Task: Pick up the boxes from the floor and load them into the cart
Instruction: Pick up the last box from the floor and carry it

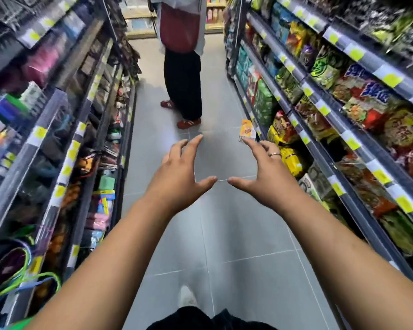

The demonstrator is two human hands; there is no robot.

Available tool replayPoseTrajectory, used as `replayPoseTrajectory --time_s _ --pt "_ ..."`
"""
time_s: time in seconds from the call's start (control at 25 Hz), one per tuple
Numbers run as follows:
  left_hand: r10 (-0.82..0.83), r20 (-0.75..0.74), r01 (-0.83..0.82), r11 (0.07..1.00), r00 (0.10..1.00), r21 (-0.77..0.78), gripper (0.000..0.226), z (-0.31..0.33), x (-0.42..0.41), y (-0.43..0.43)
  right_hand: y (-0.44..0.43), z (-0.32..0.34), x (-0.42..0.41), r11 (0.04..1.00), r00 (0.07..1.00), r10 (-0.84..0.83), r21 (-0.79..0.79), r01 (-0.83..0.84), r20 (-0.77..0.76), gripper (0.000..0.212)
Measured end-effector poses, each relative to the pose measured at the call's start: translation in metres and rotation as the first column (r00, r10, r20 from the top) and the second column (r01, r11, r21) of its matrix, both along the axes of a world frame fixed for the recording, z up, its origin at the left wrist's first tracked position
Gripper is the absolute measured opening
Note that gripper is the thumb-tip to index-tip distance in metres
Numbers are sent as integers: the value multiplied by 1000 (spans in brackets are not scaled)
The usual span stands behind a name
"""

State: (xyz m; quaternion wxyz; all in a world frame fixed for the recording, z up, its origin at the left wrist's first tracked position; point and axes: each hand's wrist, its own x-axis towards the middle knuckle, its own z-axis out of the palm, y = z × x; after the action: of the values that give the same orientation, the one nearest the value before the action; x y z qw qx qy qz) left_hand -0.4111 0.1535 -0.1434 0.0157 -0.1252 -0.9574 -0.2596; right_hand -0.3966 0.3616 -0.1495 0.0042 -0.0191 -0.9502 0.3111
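Box (247,131): on the floor, far right, beyond both hands. My read: step in, crouch, and take it by its long edges with the right hand. It looks small and light, so one hand should do.
Floor (224,234): grey tiles, narrow aisle. Cart not in view, so locate it before lifting.
Right rack (343,129): snack bags. The box sits at its foot; touching the base or just beside it, can't tell.
Bystander (183,67): far centre, apart from the box. Keep clear of the feet.
Left hand (177,184): fingers spread, empty, reaching forward.
Right hand (265,179): fingers spread, empty, fingertips toward the box, judged short of it.
Box look: flat, orange-yellow face, pale lower edge, tilted, print blurred.
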Motion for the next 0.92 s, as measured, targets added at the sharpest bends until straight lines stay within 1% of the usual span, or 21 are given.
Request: replayPoseTrajectory --time_s 0.2,0.32,0.48,0.68,0.92 --pt "-149 7 150 987 989 -64 92 3 -121 12 9 -6 -90 991 990 -137 -10 137 33 91" --pt "-198 42 200 977 979 -78 91 -3 -190 33 30 -17 -145 979 980 -200 -43 200 24 91" --pt "-256 74 262 963 964 -72 90 -20 -280 72 67 -38 -227 962 962 -263 -50 267 74 91" --pt "-258 121 268 961 959 -73 89 -34 -406 143 133 -51 -353 960 951 -269 -42 278 152 94" --pt "-241 176 254 965 954 -56 89 -52 -531 214 196 -64 -481 969 946 -241 0 247 218 93"
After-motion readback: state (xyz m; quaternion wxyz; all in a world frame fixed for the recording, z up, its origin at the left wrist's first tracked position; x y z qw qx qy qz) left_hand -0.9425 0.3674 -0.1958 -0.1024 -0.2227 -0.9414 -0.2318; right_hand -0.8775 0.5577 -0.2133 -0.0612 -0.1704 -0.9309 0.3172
